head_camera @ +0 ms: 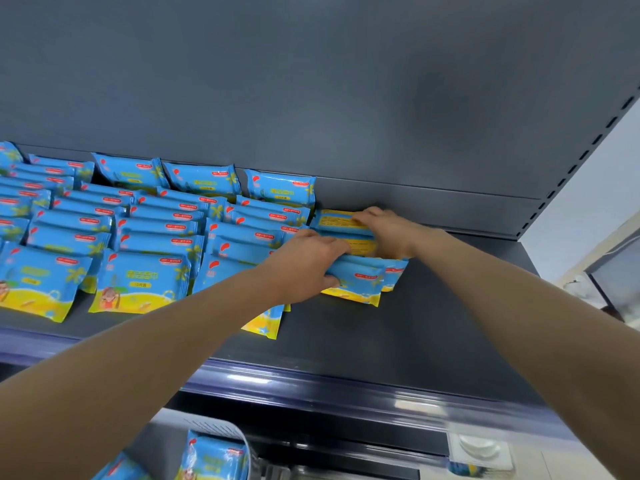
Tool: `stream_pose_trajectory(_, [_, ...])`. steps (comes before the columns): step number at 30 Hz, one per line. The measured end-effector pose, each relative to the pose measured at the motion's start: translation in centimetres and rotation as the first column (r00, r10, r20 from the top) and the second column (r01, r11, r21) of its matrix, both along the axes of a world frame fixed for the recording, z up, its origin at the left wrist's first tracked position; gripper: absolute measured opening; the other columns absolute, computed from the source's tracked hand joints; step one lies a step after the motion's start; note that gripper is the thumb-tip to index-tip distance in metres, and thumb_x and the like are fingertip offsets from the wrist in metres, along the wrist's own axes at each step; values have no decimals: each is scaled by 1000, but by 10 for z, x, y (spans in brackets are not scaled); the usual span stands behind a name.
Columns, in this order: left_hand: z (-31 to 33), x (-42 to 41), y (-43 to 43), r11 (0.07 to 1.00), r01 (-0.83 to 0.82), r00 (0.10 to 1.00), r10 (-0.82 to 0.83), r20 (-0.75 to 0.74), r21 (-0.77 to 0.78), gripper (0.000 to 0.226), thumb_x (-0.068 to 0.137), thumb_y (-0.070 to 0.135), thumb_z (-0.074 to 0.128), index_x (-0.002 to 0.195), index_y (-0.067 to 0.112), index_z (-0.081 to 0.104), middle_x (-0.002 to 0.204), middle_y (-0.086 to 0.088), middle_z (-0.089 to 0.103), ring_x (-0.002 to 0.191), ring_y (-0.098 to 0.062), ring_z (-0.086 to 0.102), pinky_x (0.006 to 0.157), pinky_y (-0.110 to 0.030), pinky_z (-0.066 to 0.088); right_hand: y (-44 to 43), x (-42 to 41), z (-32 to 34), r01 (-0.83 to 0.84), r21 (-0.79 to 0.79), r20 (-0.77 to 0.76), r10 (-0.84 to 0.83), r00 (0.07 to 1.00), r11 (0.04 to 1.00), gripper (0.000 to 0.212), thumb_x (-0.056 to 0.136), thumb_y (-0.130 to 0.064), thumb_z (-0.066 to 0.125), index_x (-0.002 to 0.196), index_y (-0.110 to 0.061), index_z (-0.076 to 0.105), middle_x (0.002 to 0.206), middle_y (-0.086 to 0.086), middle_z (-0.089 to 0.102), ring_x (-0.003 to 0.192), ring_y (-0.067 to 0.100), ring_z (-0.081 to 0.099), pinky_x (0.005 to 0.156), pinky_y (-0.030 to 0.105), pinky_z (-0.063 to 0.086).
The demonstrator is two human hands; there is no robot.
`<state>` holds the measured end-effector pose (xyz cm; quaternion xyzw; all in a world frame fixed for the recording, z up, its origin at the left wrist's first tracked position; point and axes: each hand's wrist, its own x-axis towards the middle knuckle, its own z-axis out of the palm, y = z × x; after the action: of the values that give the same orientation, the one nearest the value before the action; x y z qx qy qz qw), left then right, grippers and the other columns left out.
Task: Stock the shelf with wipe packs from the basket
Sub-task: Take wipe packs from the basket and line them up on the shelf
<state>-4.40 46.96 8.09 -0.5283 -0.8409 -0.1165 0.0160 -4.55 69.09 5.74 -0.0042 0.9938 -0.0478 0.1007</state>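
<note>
At the bottom of your view, below the shelf edge, the basket (221,427) shows its pale rim, with blue and yellow wipe packs (211,459) still inside it. Above that runs the glossy front rail (346,389) of the dark shelf (433,323), and your two bare forearms reach up over it.

Your left hand (304,261) is closed around the left end of a small stack of wipe packs (356,278) at the right end of the stocked rows, thumb underneath and fingers curled over the top. Your right hand (388,233) grips the same stack from the right and rear, fingers pressed over packs whose yellow printed backs face up. The stack rests on the shelf, just beside the filled rows.

To the left, the rows of packs (145,233) stand overlapped, leaning back, reaching to the back panel (346,98). The shelf to the right of your hands is bare. A slotted upright (571,168) rises at the far right.
</note>
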Motion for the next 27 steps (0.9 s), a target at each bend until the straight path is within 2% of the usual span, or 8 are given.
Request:
stream_pose_trajectory(3, [0,0,1,1000,-3,1000,2,-7,-12,38,82,31,63,117,18,53,109,1,61,98,-19,54,90,-19,21,-4,-1,2,-24,52,-31,26,999,998,77,76,-30,69,140,-20,27,134,7,40,116,27,41,95,37,42])
stream_pose_trajectory(7, [2,-2,3,999,-17,1000,17,4,-30,39,83,31,61,118,19,51,109,2,60,98,-18,55,93,-23,24,2,-3,15,27,-112,-134,-42,990,993,38,79,-25,60,112,-25,40,109,6,57,85,21,51,67,29,38])
stream_pose_trajectory(9, [2,-3,5,999,-32,999,32,4,-38,40,83,31,61,119,19,50,108,2,60,96,-18,55,95,-25,26,8,-7,22,80,-208,-168,-116,979,975,29,82,-27,57,106,-26,41,101,7,59,77,21,51,64,28,35])
stream_pose_trajectory(13, [6,-12,15,996,-74,997,73,-22,-59,41,84,33,61,121,19,50,111,2,60,100,-20,54,98,-30,28,15,-16,29,175,-411,-247,-294,923,895,29,87,-33,59,110,-21,46,105,6,56,84,23,55,72,31,43])
stream_pose_trajectory(17, [7,-26,31,989,-129,989,123,-79,-75,38,85,33,61,118,16,52,110,0,60,104,-21,54,98,-34,30,17,-16,31,259,-447,-269,-405,874,856,38,81,-37,69,109,-14,57,99,8,58,79,22,55,73,31,47])
stream_pose_trajectory(19, [8,-34,41,984,-155,983,145,-110,-91,38,85,33,60,117,15,52,109,-2,60,104,-23,54,96,-35,30,17,-14,37,295,-457,-282,-451,847,839,36,79,-34,72,106,-12,63,99,8,61,87,24,58,81,33,50])
stream_pose_trajectory(22, [9,-44,55,974,-196,970,175,-167,-115,38,87,33,57,119,14,52,111,-5,58,106,-25,51,95,-36,29,16,-9,51,299,-424,-351,-460,816,855,21,85,-21,64,103,-10,66,105,10,67,99,26,60,90,36,48])
stream_pose_trajectory(27, [4,-53,73,938,-338,909,303,-285,-80,52,87,35,57,130,12,40,124,-9,47,114,-28,42,100,-40,27,5,10,68,252,-462,-397,-452,798,850,20,88,-14,55,105,-9,66,105,8,68,101,24,61,93,37,48])
